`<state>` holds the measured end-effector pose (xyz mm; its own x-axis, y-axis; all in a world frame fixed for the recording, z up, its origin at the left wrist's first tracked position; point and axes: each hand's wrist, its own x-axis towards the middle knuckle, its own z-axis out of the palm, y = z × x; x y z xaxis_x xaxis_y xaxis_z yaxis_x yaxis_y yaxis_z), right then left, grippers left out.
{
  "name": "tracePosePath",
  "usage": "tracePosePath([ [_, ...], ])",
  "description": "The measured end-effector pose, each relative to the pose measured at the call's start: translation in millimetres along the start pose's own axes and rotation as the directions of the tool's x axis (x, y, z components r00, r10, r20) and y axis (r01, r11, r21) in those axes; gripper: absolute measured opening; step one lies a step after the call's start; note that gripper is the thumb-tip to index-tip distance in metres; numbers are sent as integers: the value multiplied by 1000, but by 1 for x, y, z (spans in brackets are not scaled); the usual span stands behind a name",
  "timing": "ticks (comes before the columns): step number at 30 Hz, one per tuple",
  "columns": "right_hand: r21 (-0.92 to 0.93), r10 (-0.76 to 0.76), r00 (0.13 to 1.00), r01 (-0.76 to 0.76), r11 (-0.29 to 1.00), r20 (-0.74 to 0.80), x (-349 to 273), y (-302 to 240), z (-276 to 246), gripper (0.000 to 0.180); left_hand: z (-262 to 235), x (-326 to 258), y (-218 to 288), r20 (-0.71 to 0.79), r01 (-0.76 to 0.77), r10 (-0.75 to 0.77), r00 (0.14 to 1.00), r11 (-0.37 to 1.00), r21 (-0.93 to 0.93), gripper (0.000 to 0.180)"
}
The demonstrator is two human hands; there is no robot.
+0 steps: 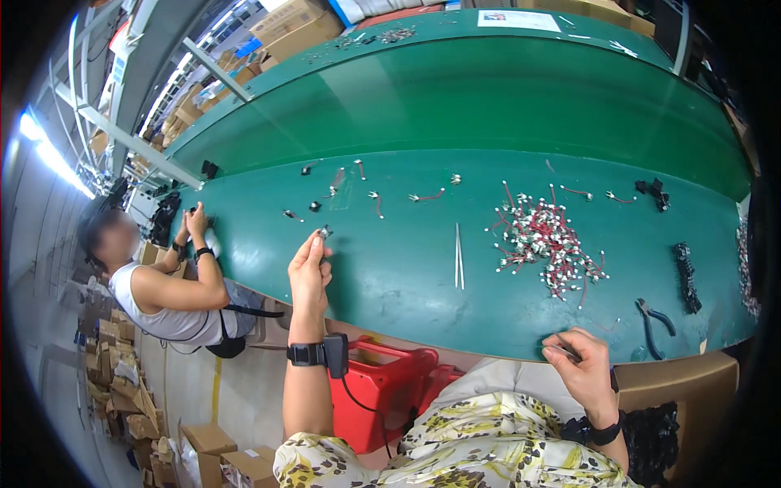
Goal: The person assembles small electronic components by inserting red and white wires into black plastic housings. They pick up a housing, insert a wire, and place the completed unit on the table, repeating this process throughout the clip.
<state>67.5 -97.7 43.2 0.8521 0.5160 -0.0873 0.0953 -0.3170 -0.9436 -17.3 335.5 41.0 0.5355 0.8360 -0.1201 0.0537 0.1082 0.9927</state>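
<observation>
My left hand point(307, 272) is raised over the left part of the green bench. A small metallic and white component point(325, 232) is pinched between its thumb and fingertips. At the bench's front edge, my right hand point(582, 366) is closed round a small dark object point(567, 353), mostly hidden by the fingers, so its kind is unclear. Between the hands lie white tweezers point(459, 256). Right of them spreads a pile of short red wires with white connectors point(547, 240). A few single wired pieces, such as a red-wired connector point(427, 196), lie scattered beyond my left hand.
Blue-handled pliers point(651, 329) and a bundle of black parts point(686, 278) lie at the right, with more black parts point(654, 194) farther back. A raised green shelf point(455, 49) runs along the back. Another person point(175, 285) works at the left; a red stool point(382, 390) stands below.
</observation>
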Motion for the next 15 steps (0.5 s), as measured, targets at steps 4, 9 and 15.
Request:
tracePosePath([
  [4, 17, -19, 999, 20, 1000, -36, -2, 6, 4, 12, -13, 23, 5, 48, 89, -82, 995, 983, -159, 33],
  [9, -34, -52, 998, 51, 998, -18, -3, 5, 5, 12, -16, 42, 24, 18, 11, -9, 1000, 995, -96, 36],
  [15, -78, -81, 996, 83, 993, 30, 3, -10, 8, 13, -15, 39, 27, 12, -36, 38, 999, 988, -150, 29],
])
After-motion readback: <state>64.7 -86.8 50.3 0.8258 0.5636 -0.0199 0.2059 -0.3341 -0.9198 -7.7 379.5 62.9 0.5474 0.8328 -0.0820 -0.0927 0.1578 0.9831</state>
